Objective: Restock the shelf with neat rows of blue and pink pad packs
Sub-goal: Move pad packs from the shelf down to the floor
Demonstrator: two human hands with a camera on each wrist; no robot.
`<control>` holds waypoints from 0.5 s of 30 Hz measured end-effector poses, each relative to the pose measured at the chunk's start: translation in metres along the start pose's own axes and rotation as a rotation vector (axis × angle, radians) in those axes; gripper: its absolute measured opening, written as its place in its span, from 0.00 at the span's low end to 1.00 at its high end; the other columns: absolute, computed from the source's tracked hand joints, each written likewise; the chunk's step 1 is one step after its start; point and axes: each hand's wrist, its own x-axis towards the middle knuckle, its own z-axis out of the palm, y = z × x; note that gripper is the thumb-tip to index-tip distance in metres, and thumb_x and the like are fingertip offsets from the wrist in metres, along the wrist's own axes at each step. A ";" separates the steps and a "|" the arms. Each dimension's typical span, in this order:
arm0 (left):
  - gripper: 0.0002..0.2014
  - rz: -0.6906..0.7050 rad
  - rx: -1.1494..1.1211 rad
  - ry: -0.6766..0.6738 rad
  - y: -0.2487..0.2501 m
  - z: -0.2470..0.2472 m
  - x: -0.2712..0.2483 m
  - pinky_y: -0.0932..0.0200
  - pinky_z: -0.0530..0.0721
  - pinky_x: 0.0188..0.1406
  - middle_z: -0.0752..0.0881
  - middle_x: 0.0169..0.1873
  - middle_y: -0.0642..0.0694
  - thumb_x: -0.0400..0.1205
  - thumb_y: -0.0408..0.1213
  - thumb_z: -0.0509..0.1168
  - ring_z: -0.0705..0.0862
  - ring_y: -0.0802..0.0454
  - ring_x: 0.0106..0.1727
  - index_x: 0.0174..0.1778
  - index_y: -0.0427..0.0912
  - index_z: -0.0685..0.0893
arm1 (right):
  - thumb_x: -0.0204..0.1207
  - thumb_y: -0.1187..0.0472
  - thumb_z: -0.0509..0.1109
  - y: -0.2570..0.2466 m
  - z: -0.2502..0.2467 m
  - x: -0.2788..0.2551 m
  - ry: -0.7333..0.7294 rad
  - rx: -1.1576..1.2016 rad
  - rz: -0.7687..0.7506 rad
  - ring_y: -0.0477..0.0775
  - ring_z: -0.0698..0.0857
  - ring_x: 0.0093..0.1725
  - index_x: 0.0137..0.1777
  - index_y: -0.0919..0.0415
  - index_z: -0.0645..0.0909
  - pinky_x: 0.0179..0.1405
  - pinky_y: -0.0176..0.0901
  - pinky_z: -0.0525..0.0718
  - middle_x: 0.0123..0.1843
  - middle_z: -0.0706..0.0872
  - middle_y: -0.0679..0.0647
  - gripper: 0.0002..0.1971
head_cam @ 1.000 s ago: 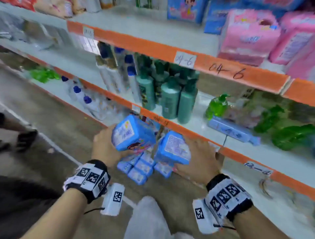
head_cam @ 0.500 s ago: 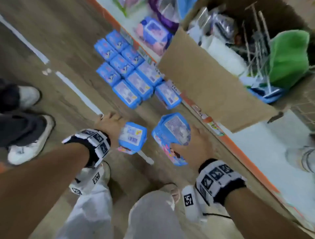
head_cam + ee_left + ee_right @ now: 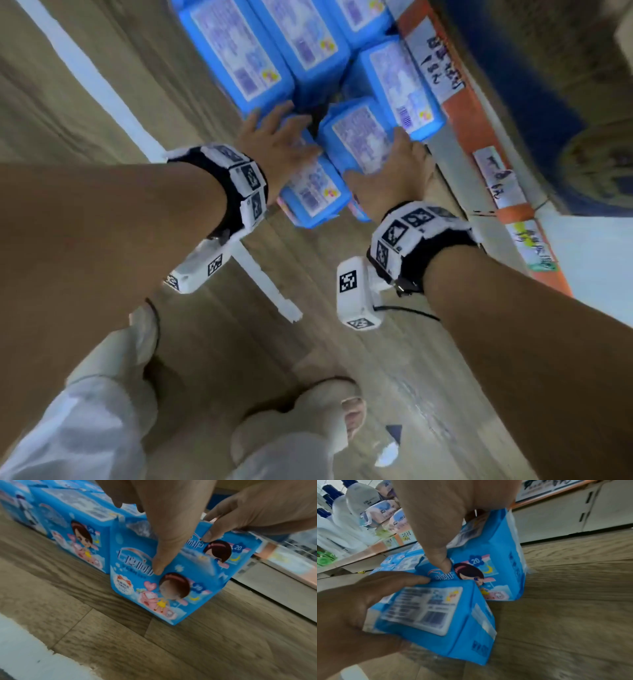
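This is a shop. A long shelf with an orange edge runs along the wood floor, and paper price tags with handwriting are stuck on that edge. On the shelf stand white bottles with blue caps, all the same, in a row. Near them on the shelf lie soft pink packs and some green things. On the floor just beside the shelf sit many blue packs, all alike, each with a bar code label. A white line is painted on the floor.
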 end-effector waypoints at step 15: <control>0.18 -0.827 -1.428 -0.472 0.021 0.014 -0.004 0.54 0.81 0.54 0.77 0.58 0.45 0.82 0.46 0.63 0.81 0.43 0.57 0.65 0.44 0.72 | 0.72 0.46 0.71 0.000 0.019 0.023 -0.100 0.029 -0.063 0.60 0.44 0.82 0.82 0.57 0.49 0.78 0.56 0.57 0.84 0.43 0.57 0.45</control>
